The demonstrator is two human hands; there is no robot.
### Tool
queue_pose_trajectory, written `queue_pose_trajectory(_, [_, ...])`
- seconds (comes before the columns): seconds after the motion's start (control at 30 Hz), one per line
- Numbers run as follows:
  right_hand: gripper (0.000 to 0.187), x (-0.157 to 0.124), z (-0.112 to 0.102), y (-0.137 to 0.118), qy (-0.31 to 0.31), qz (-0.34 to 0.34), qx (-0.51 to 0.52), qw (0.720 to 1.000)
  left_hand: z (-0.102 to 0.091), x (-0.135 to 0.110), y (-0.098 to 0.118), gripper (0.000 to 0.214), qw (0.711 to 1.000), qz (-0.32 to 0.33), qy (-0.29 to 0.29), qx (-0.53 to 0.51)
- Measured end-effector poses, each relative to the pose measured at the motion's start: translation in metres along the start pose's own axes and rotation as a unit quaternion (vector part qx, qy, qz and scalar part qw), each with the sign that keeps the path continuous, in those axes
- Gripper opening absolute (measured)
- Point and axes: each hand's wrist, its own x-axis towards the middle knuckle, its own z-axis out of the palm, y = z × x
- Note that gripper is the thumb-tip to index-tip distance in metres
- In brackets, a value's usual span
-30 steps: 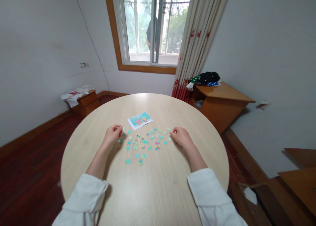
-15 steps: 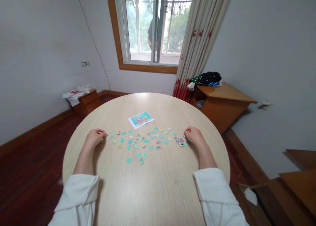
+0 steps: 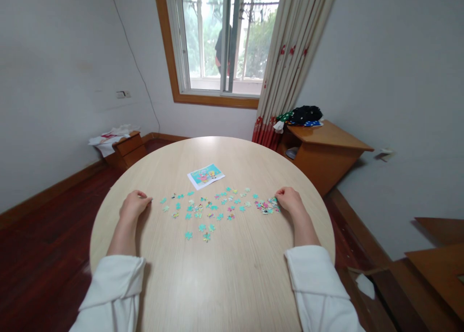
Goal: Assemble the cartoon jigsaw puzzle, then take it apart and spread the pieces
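Left of the scattered jigsaw pieces (image 3: 190, 208), my left hand (image 3: 135, 204) is closed in a pinch just over the table. A small bit of a puzzle piece (image 3: 151, 198) shows at its fingertips; the rest is hidden by the fingers. At the right end, my right hand (image 3: 291, 199) has its fingers bent together against the edge of a denser cluster of pink, teal and white pieces (image 3: 266, 206). What those fingers hold, if anything, is too small to make out. Behind the pieces lies a picture sheet (image 3: 206, 176) with cartoon figures on teal.
All of this lies on a round pale wooden table (image 3: 217, 283). Behind it are a window (image 3: 224, 42) and a long curtain (image 3: 290, 51). A brown desk (image 3: 326, 143) with clothes (image 3: 306, 114) stands at the right, and a small cabinet (image 3: 128, 148) at the left.
My left hand has drawn slightly left, away from the loose pieces. My right hand has shifted a little right at the cluster, uncovering more of its edge pieces.
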Motion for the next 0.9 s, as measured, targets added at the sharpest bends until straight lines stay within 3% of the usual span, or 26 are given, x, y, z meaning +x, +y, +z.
queue_pose_trajectory(0.2, [0.016, -0.001, -0.001, 0.0, -0.023, 0.005, 0.019, 1.0, -0.006, -0.007, 0.012, 0.015, 0.995, -0.011, 0.098, 0.007])
queue_pose_trajectory(0.47, [0.014, -0.004, -0.005, 0.0, -0.043, 0.009, 0.019, 0.999, -0.004, -0.027, 0.04, 0.013, 0.979, 0.072, 0.168, -0.085])
queue_pose_trajectory(0.63, [0.01, -0.004, -0.005, -0.002, -0.059, -0.005, 0.004, 0.998, -0.004, -0.039, 0.053, 0.013, 0.966, 0.114, 0.184, -0.144])
queue_pose_trajectory(0.9, [0.009, -0.003, 0.0, -0.002, -0.048, -0.02, 0.01, 0.999, 0.0, -0.052, 0.065, 0.011, 0.969, 0.13, 0.158, -0.135])
